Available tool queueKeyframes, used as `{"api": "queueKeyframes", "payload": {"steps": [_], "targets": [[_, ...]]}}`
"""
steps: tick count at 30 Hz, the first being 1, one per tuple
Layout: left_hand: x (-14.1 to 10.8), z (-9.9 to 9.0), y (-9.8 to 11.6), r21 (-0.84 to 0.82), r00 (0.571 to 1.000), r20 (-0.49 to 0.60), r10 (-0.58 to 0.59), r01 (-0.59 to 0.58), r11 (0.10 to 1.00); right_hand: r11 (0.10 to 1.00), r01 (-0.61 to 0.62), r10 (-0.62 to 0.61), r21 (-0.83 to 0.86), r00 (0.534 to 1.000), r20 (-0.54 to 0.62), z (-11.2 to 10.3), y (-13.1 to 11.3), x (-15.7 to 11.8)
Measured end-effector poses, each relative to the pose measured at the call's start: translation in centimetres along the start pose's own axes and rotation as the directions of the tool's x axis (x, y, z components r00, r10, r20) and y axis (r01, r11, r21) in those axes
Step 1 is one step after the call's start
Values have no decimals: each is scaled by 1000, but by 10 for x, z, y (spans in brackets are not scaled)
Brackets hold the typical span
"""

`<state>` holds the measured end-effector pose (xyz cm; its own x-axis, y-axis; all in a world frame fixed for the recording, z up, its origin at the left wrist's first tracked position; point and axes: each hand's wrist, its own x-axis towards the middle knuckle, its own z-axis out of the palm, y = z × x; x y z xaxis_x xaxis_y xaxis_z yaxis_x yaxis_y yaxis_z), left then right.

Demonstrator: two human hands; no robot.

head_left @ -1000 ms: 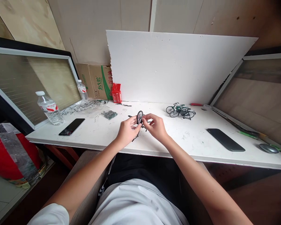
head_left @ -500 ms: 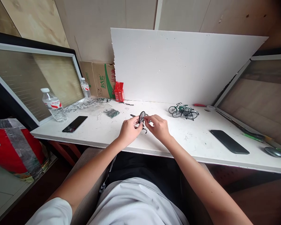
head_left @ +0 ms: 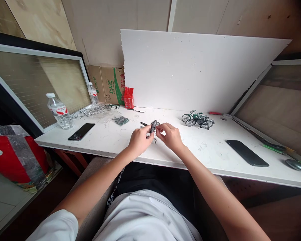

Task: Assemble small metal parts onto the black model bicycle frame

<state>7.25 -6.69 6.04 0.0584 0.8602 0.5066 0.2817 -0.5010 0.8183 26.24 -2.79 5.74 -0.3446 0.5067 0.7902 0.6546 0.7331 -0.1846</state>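
A small black model bicycle (head_left: 153,126) is held just above the table's front part, its spoked wheel tilted toward me. My left hand (head_left: 140,140) is closed on it, thumb and fingers around the wheel area. On its other side my right hand (head_left: 170,135) pinches at the model with thumb and forefinger; whether a tiny part sits between those fingertips is hidden. Handlebar-like thin pieces hang below the wheel. Behind my left fingers a small black tool or part (head_left: 143,124) lies on the white table (head_left: 190,150).
Finished-looking model bicycles (head_left: 197,119) stand to the right. A bag of small parts (head_left: 121,121) and wiry part frames (head_left: 100,109) lie left. Phones (head_left: 81,132), a dark flat case (head_left: 247,153), water bottles (head_left: 60,112), a red box (head_left: 128,97) and a mouse (head_left: 296,164) surround the work.
The wheel in my left hand has tilted over from nearly upright. My right fingers stay pinched beside it. The whole view has shifted slightly.
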Motion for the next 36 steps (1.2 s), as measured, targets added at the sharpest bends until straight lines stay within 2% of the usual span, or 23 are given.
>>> {"api": "queueKeyframes", "payload": {"steps": [6, 13, 18, 22, 26, 30, 32, 34, 36], "targets": [[-1, -2, 2, 170, 998, 32, 59, -64, 983, 1000, -9, 7, 26, 999, 48, 0, 2, -1], [-1, -2, 4, 244, 996, 42, 78, -86, 966, 961, -178, 150, 210, 978, 142, -2, -1, 0], [-2, -2, 8, 372, 994, 56, 94, -108, 922, 909, -270, 217, 318, 957, 194, -3, -1, 1], [-1, -3, 6, 233, 997, 35, 65, -72, 970, 865, -321, 257, 385, 943, 209, -2, -1, 2], [5, -6, -2, 40, 999, 18, 31, -32, 999, 877, -295, 249, 378, 954, 166, -3, -3, 4], [15, -12, -7, -159, 999, 21, -44, 46, 986, 906, -270, 271, 326, 962, 43, -2, -3, 6], [19, -15, -5, -250, 993, 28, -116, 119, 961, 891, -299, 321, 341, 947, -8, -1, -1, 7], [21, -18, -2, -349, 983, 26, -184, 181, 919, 830, -368, 389, 420, 921, 39, -1, -1, 8], [23, -20, 1, -437, 975, 20, -223, 209, 875, 725, -449, 400, 523, 892, 212, -2, -2, 9]]}}
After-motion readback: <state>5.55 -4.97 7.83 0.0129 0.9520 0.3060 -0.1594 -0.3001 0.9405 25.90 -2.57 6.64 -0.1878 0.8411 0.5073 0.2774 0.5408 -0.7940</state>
